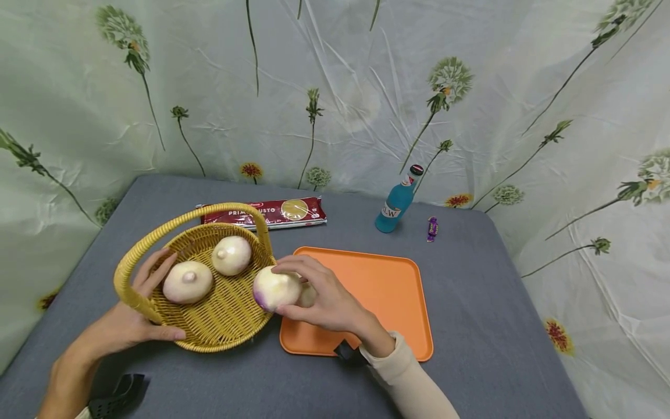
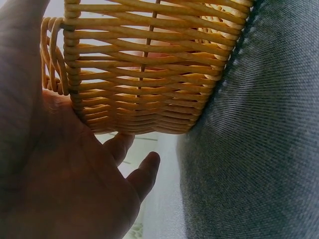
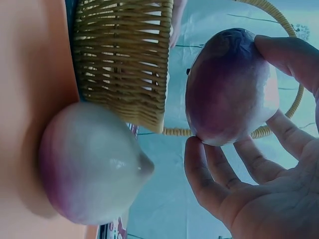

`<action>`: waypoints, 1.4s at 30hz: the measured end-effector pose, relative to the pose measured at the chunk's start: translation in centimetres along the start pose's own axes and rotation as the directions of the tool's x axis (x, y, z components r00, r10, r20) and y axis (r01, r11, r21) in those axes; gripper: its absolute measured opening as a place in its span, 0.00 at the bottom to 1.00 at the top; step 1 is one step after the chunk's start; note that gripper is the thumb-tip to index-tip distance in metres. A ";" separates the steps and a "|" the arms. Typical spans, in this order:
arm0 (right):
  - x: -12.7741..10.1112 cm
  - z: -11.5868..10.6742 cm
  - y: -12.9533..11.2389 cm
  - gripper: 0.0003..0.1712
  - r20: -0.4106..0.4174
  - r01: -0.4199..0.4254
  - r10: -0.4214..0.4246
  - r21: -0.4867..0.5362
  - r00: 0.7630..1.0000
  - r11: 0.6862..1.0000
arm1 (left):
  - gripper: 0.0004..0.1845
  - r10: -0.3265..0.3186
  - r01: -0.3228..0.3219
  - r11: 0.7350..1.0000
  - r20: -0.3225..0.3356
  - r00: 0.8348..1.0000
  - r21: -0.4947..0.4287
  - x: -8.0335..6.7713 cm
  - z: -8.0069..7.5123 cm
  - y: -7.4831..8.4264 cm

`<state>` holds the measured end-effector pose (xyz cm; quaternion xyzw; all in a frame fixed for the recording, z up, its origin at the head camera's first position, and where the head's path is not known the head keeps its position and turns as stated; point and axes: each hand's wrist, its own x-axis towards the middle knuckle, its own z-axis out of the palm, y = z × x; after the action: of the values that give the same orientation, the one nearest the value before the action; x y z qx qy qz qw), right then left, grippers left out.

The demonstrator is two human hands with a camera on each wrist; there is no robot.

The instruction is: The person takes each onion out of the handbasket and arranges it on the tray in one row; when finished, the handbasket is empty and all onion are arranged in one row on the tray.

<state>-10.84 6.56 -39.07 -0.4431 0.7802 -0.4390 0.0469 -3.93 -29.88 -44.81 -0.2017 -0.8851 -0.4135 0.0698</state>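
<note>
By the basket, 3 o'clock side: right hand clamped on turnip. At 9 o'clock, left hand touched basket, fingers apart. Second turnip lay on tray.

I see a white-and-purple round vegetable, a yellow basket, an orange tray, and a pale backdrop with dandelion pattern.

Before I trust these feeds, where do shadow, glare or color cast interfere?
Head view: fairly even light, pale highlights on the held vegetable; left wrist view: left grip dark, in shadow; right wrist view: bluish cast on the backdrop, a small glint on the vegetable on the tray.
</note>
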 end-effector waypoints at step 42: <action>-3.5 -2.8 2.3 0.32 -0.121 -0.150 0.152 0.026 0.981 0.988 | 0.78 0.016 -0.016 1.000 -0.003 1.000 0.004 -0.1 -0.2 0.0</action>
<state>-11.52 11.38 -40.14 -0.3544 0.8092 -0.4673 0.0357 -3.85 -30.05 -44.74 -0.2079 -0.8842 -0.4116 0.0751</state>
